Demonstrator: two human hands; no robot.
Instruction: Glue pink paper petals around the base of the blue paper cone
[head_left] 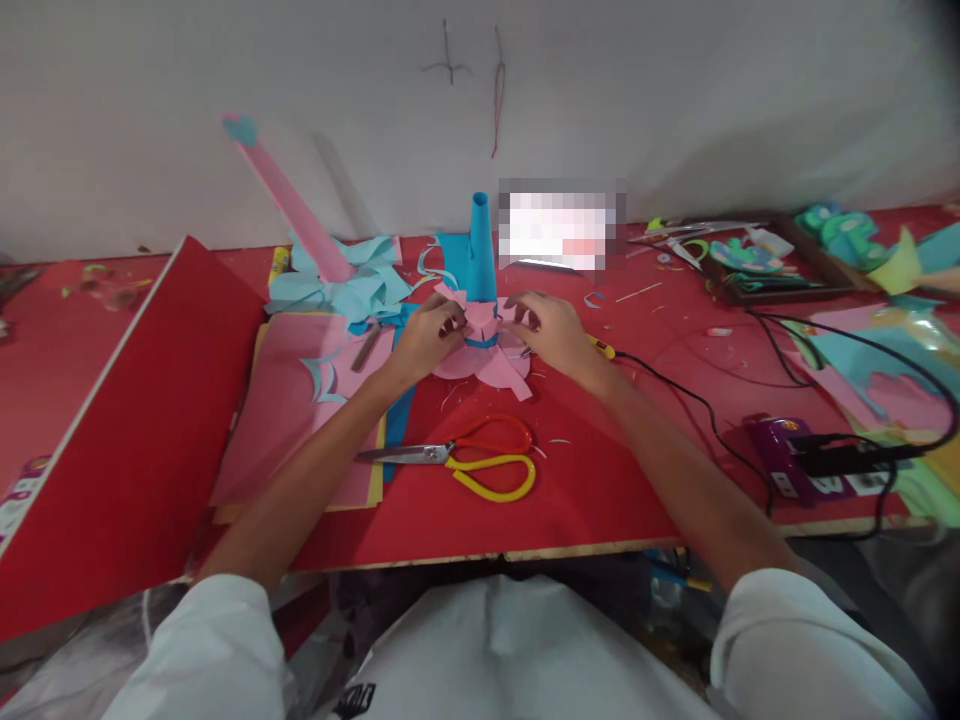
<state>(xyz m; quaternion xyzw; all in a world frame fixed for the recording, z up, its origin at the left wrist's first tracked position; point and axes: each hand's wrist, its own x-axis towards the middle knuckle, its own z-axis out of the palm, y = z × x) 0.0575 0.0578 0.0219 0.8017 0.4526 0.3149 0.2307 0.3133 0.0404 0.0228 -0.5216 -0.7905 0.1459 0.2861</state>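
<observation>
A blue paper tube (pixel 481 250) stands upright in the middle of the table. Around its foot is a pink paper flower shape (pixel 491 370) with petals flat on the table and strips sticking up and out. My left hand (pixel 429 342) curls its fingers against the flower shape's left side, pinching at its edge. From the right, my right hand (pixel 559 335) has bent fingers and thumb at the opposite edge; the fingertips are partly hidden. Large scissors (pixel 450 456) with red and yellow handles lie between my forearms.
Left stands a pink paper stem (pixel 292 205) in pale blue paper petals (pixel 367 285). Pink sheets (pixel 277 400) lie beside a red partition (pixel 112 450). A black cable (pixel 690 390) runs right, past a purple box (pixel 787 460). Behind are a dark tray (pixel 795 290) and a pixelated screen (pixel 559 230).
</observation>
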